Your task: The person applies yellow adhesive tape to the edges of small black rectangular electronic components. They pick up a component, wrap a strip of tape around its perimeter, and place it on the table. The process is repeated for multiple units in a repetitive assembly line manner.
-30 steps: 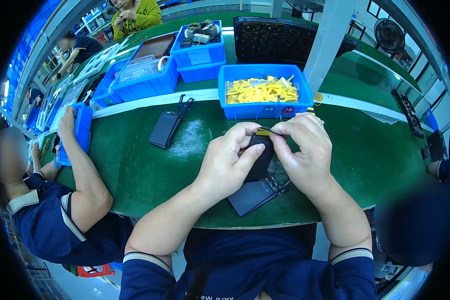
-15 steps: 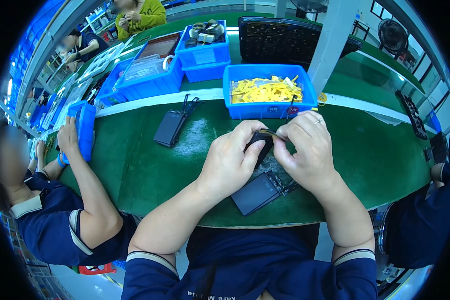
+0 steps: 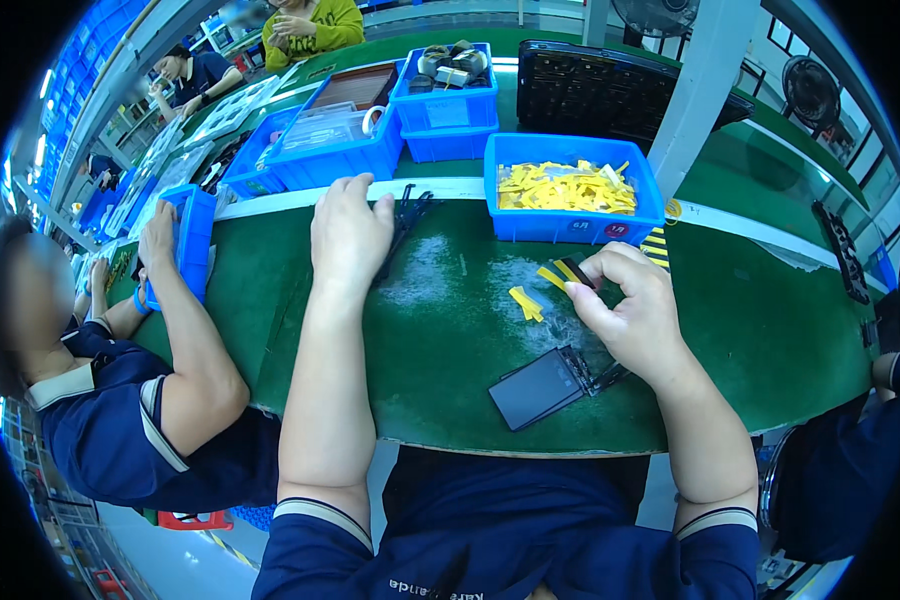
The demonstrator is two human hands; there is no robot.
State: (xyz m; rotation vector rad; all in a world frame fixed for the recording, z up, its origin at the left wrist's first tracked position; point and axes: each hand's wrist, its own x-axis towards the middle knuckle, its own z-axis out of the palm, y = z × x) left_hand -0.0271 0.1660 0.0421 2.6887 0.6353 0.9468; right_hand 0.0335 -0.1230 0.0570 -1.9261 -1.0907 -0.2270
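Note:
My left hand [image 3: 350, 235] is stretched out to the far left of the green table [image 3: 770, 330] and lies palm down over a black flat device, of which only the black wires [image 3: 410, 205] stick out to the right. Whether it grips the device is hidden. My right hand [image 3: 635, 320] pinches a small yellow-and-black strip [image 3: 568, 271] between thumb and fingertips. Just below that hand a second dark flat device [image 3: 538, 386] lies on the table, with short wires at its right end. A loose yellow strip [image 3: 525, 303] lies beside the right hand.
A blue bin of yellow strips [image 3: 570, 185] stands just beyond my right hand. More blue bins [image 3: 340, 140] and a black tray [image 3: 610, 90] stand behind. A white post [image 3: 695, 95] rises at the back right. A seated person's arm [image 3: 185, 320] holds a blue bin [image 3: 195, 240] at left.
My left hand has let go of the dark device and reached far left onto the other black device. The dark device now lies free; my right hand has lifted off it, holding the strip.

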